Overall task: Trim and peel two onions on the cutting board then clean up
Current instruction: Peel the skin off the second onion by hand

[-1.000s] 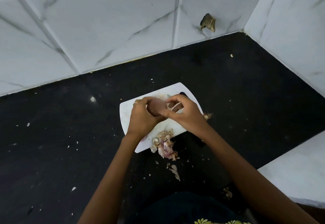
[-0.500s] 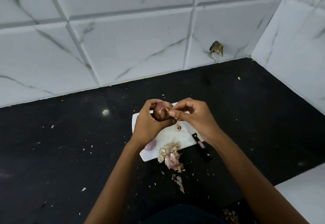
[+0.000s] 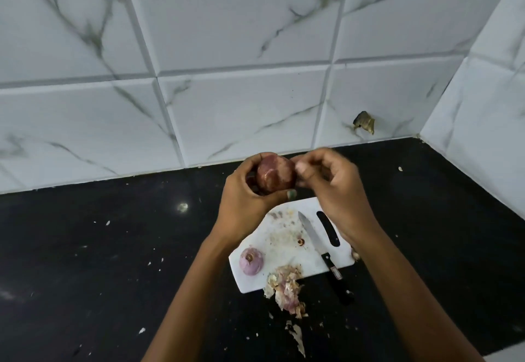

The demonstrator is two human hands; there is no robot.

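Note:
My left hand (image 3: 245, 197) grips a reddish-brown onion (image 3: 275, 175), held up above the far end of the white cutting board (image 3: 284, 242). My right hand (image 3: 329, 185) pinches at the onion's right side with curled fingers. A second onion (image 3: 251, 260), pale purple and peeled, lies on the board's near left corner. A small knife (image 3: 318, 245) with a black handle rests across the board's right side, handle over the near edge. A pile of onion skins (image 3: 287, 287) sits at the board's near edge.
The black countertop (image 3: 113, 262) is speckled with bits of skin, more scraps (image 3: 297, 336) lying near me. White marble-look tiled walls (image 3: 227, 91) stand behind and to the right, with a damaged spot (image 3: 364, 121) low on the back wall.
Both hands have lifted the onion higher off the board, uncovering the peeled onion and the knife. The view has tilted upward toward the wall.

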